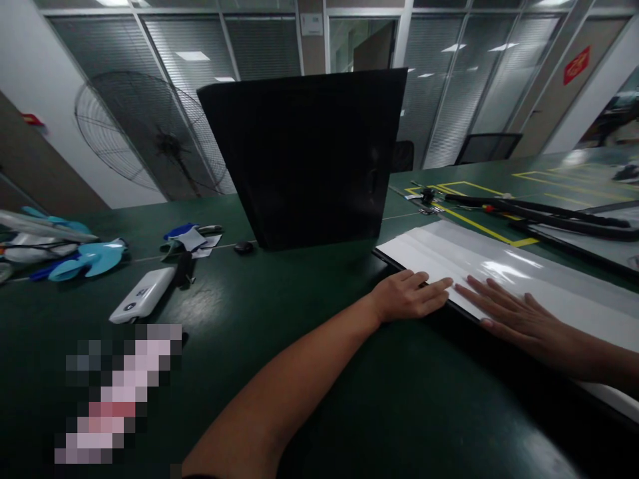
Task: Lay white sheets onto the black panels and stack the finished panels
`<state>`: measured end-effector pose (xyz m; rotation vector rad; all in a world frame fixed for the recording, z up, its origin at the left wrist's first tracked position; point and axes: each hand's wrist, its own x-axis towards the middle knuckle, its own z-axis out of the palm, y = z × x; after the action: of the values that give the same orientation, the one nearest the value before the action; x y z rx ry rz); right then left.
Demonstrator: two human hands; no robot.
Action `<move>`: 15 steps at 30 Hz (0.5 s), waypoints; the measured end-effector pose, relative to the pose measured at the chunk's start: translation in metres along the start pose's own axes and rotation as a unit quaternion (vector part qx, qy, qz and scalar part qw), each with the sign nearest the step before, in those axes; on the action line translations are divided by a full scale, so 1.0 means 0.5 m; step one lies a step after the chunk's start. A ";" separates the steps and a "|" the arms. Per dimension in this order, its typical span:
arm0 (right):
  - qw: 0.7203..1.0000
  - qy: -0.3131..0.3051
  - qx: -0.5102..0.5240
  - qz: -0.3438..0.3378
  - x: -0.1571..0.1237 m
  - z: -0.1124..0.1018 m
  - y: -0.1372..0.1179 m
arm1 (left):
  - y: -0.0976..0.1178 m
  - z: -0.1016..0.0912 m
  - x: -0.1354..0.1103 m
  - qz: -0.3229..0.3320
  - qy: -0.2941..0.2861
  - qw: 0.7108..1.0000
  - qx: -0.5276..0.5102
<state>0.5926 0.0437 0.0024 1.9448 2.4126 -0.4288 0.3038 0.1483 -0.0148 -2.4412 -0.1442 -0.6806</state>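
A long, glossy white panel [439,249] with a dark edge lies on the right side of the table, slanting toward me. My left hand [412,295] is closed over its near edge, fingers bent onto the white surface; the thumb's position is unclear. Just to the right, my right hand [529,322] rests flat on the same panel with fingers stretched out and slightly spread. The two hands' fingertips almost meet near the edge.
A large black panel [309,159] stands upright on the green table [329,372]. Left are a white handheld device [144,293], blue fan blades [92,258] and a small black object [244,247]. Black cables [549,211] lie at the right. Behind stands a caged fan [170,143].
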 end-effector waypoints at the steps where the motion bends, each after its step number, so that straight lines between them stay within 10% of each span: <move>1: 1.000 0.005 -0.005 0.000 0.000 0.000 -0.001 | 0.000 0.000 -0.001 0.003 0.001 1.000 0.000; 15: 0.997 0.042 -0.005 0.069 0.082 0.008 0.092 | 0.002 0.011 0.001 -0.049 0.006 0.999 -0.004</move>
<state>0.6266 0.0909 -0.0181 2.1495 2.3037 -0.3353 0.3067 0.1506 -0.0189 -2.4510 -0.2572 -0.7394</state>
